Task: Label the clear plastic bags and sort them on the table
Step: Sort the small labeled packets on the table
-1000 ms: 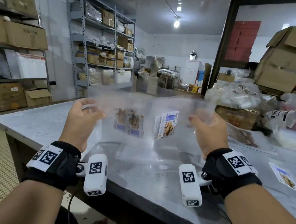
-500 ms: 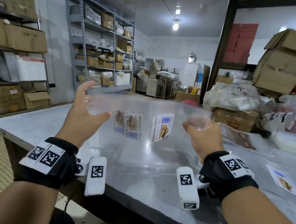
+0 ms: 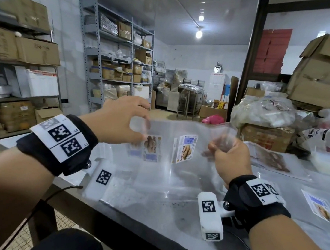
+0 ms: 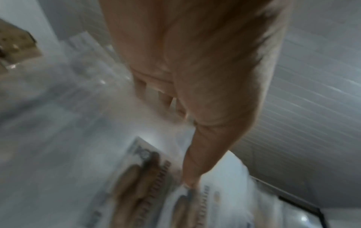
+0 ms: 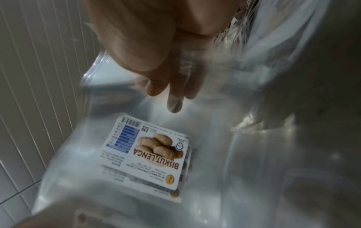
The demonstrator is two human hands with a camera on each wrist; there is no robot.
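A stack of clear plastic bags point(image 3: 176, 176) hangs upright over the steel table point(image 3: 154, 214), its lower part lying on the tabletop. Two biscuit labels point(image 3: 185, 148) point(image 3: 152, 148) show on it. My left hand point(image 3: 143, 122) curls round the upper left edge, with the thumb down by the left label point(image 4: 140, 174) and the fingers point(image 4: 166, 100) behind the plastic. My right hand point(image 3: 220, 146) pinches the crumpled upper right corner. In the right wrist view, the hand point(image 5: 166, 95) sits just above the "Biskut Lenga" label point(image 5: 148, 151). The left wrist view is blurred.
A loose label point(image 3: 320, 208) lies on the table at the right. Behind it are a flat labelled bag point(image 3: 274, 161), a white tub point(image 3: 327, 163), a cardboard box point(image 3: 267, 136) and a heap of plastic bags point(image 3: 262, 110). Metal shelves point(image 3: 115, 62) stand beyond the table's left end.
My left hand has shifted right along the bags' top edge, and its thumb is now by the left label. The right hand keeps its corner and has sunk a little.
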